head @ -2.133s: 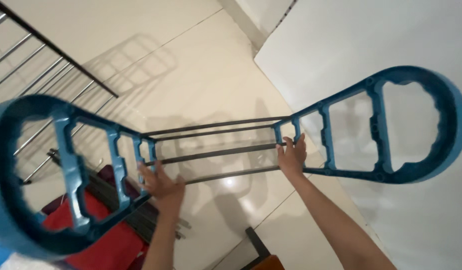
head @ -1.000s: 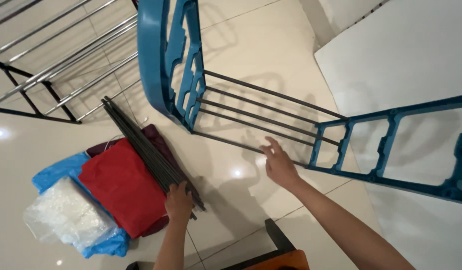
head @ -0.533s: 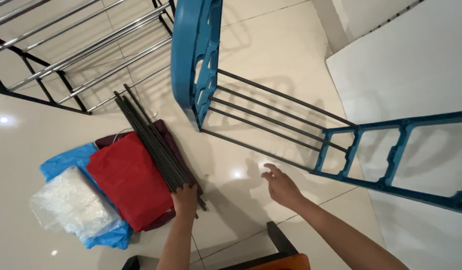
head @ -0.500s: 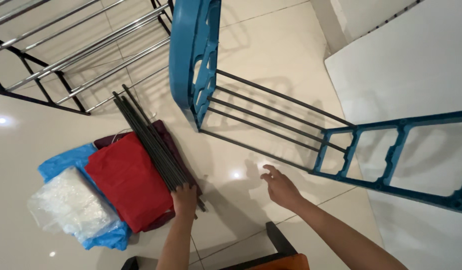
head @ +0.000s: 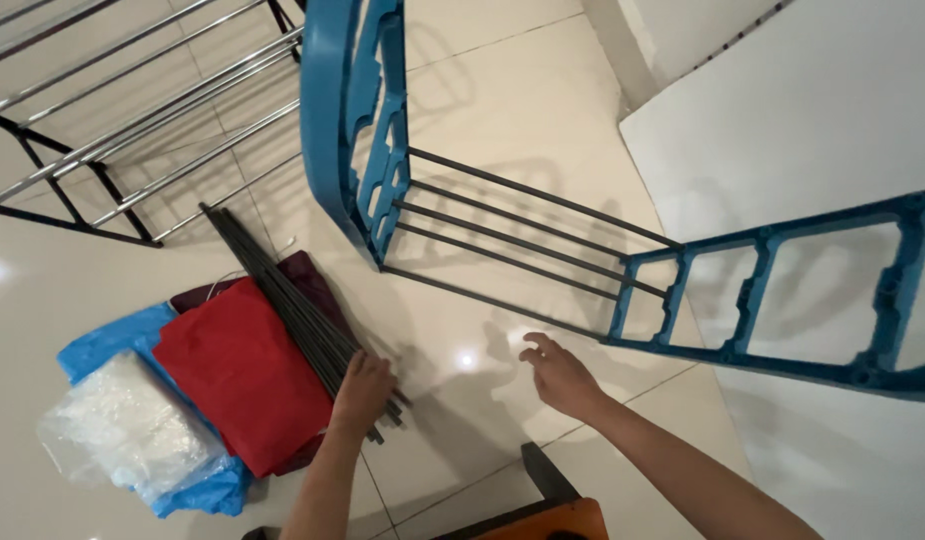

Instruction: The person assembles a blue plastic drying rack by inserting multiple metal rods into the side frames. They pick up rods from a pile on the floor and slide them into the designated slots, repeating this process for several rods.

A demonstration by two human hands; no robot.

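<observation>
The left hand (head: 362, 388) was closed around the near end of a bundle of dark rods (head: 282, 300) lying on the floor across a red bag (head: 237, 370), while the right hand (head: 560, 375) hovered open, empty, just below the blue rack frame (head: 382, 180).

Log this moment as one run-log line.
left hand: on dark rod bundle | right hand: open, free, near blue rack frame | red cloth: beside bundle

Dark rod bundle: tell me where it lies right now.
The rod bundle lies on the floor at lower left of the head view, slanting across the red cloth, its near end under the left hand.
</observation>
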